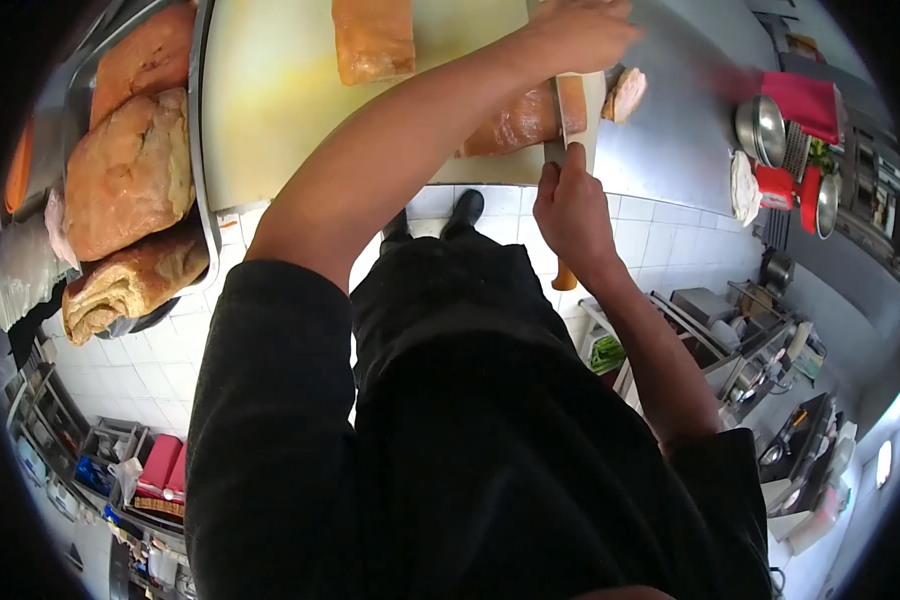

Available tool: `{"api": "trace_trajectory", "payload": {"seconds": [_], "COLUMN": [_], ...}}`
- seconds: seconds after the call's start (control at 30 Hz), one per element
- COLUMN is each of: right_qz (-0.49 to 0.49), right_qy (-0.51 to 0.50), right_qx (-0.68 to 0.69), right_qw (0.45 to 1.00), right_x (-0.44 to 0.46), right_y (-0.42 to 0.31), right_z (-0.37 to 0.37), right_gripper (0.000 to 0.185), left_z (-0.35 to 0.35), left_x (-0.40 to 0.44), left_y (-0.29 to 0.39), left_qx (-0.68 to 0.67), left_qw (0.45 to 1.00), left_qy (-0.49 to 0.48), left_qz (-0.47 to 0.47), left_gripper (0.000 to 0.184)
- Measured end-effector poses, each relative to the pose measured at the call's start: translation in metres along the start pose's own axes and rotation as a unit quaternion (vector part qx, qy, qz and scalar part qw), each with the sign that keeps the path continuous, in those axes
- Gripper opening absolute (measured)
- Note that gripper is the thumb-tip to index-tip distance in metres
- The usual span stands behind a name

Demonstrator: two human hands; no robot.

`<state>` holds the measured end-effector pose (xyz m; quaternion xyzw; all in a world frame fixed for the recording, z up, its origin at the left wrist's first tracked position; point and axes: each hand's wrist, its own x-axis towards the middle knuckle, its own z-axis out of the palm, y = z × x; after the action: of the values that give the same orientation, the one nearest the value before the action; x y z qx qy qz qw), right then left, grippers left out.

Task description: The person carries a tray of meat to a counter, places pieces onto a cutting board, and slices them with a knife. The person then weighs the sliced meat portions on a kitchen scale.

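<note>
My right hand (578,212) is closed around the wooden handle (565,276) of a knife (561,125). Its blade lies across a block of browned meat (515,122), with a narrow strip of meat (572,103) on the blade's right side. My left arm reaches across the cutting board (270,110). At its end my left hand (582,38) is over the far part of the blade and meat, fingers curled; what they grip, if anything, is hidden. A small cut piece of meat (625,95) rests to the right, by the board's edge. Another meat block (373,42) lies farther left on the board.
On the left, a metal tray (202,150) holds large meat slabs (130,175). The steel counter (685,120) continues right, with metal bowls (760,130) and a red container (802,103) towards its end. Shelves with kitchenware stand behind me on both sides, above white floor tiles (150,375).
</note>
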<state>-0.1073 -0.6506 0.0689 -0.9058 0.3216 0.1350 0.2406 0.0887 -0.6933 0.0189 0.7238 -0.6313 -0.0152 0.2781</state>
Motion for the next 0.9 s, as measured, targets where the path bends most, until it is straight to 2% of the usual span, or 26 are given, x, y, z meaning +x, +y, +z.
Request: {"api": "trace_trajectory", "payload": {"seconds": [0.13, 0.23, 0.33, 0.43, 0.47, 0.53, 0.63, 0.73, 0.8, 0.87, 0.9], "right_qz": [-0.029, -0.020, -0.012, -0.017, -0.006, -0.022, -0.016, -0.024, -0.004, -0.027, -0.026], "right_qy": [0.007, -0.014, -0.031, -0.023, -0.027, -0.012, -0.002, -0.004, -0.014, -0.013, -0.015], "right_qx": [-0.007, -0.014, -0.037, -0.025, -0.032, -0.020, -0.031, -0.013, 0.002, 0.012, 0.014], "right_qw": [1.000, 1.000, 0.999, 0.999, 0.999, 0.999, 0.999, 1.000, 1.000, 0.999, 0.999], "right_x": [0.002, 0.004, 0.004, 0.018, 0.011, 0.014, 0.002, 0.013, 0.011, 0.009, 0.011], "right_y": [-0.002, -0.004, -0.002, -0.002, 0.002, 0.002, 0.006, 0.003, 0.001, 0.006, 0.009], "right_z": [-0.008, -0.015, -0.003, 0.008, 0.004, 0.004, 0.010, 0.004, 0.002, 0.000, 0.002], "right_gripper": [0.015, 0.016, 0.019, 0.019, 0.018, 0.014, 0.013, 0.014, 0.015, 0.020, 0.020], "left_z": [0.021, 0.024, 0.030, 0.041, 0.049, 0.037, 0.023, -0.004, -0.038, -0.057, -0.055], "left_x": [0.003, 0.004, -0.009, -0.009, -0.014, -0.011, -0.008, -0.016, -0.046, -0.102, -0.127], "left_y": [-0.018, -0.023, -0.021, -0.026, -0.020, -0.020, -0.028, -0.007, 0.017, 0.051, 0.063], "left_qx": [-0.023, -0.041, -0.107, -0.008, -0.043, -0.096, 0.010, -0.120, -0.131, -0.065, -0.039], "left_qw": [0.995, 0.998, 0.991, 0.982, 0.983, 0.983, 0.990, 0.968, 0.972, 0.980, 0.985], "left_qy": [0.094, 0.048, 0.060, 0.181, 0.170, 0.153, 0.107, 0.212, 0.155, 0.127, 0.076], "left_qz": [0.017, -0.021, -0.045, -0.059, -0.059, -0.036, 0.094, -0.060, -0.115, -0.137, -0.150], "left_gripper": [0.037, 0.043, 0.048, 0.052, 0.052, 0.054, 0.050, 0.039, 0.039, 0.058, 0.069]}}
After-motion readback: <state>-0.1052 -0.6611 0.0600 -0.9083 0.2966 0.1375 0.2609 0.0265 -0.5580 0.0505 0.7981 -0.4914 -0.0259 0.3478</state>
